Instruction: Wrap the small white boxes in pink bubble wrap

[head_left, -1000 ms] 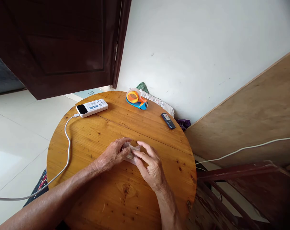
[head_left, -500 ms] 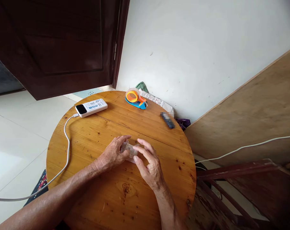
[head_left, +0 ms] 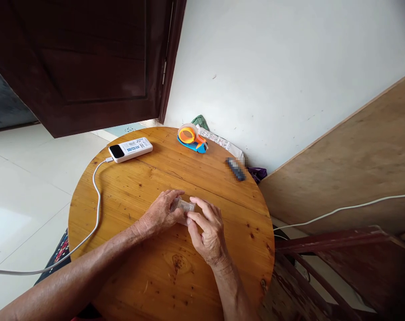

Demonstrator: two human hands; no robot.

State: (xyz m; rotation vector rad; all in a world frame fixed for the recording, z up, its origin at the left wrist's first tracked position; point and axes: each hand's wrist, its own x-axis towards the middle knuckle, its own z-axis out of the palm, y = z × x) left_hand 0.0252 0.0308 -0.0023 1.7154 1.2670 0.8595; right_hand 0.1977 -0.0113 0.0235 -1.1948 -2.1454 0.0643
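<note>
A small clear plastic box (head_left: 186, 206), with something pale inside or on it, lies between my hands over the middle of the wooden table. My left hand (head_left: 162, 208) grips its left side, fingers along the far edge and thumb along the near one. At the right end, my right hand (head_left: 207, 229) has its thumb and index fingertip pressed together against the near corner, while another fingertip reaches the far corner. My fingers cover much of the box, so its exact kind and contents are hidden.
The round wooden table (head_left: 179, 290) carries a white power bank (head_left: 132, 149) with a white cable (head_left: 98, 200), an orange and blue tape dispenser (head_left: 192, 139), and a dark blurred-out object (head_left: 236, 169). A dark door (head_left: 98, 58) stands behind left. A wooden chair (head_left: 343, 249) is at right.
My right hand's thumb and fingers have closed in on the box's right end. The box has tilted slightly under my left hand, and the whole view has shifted a little.
</note>
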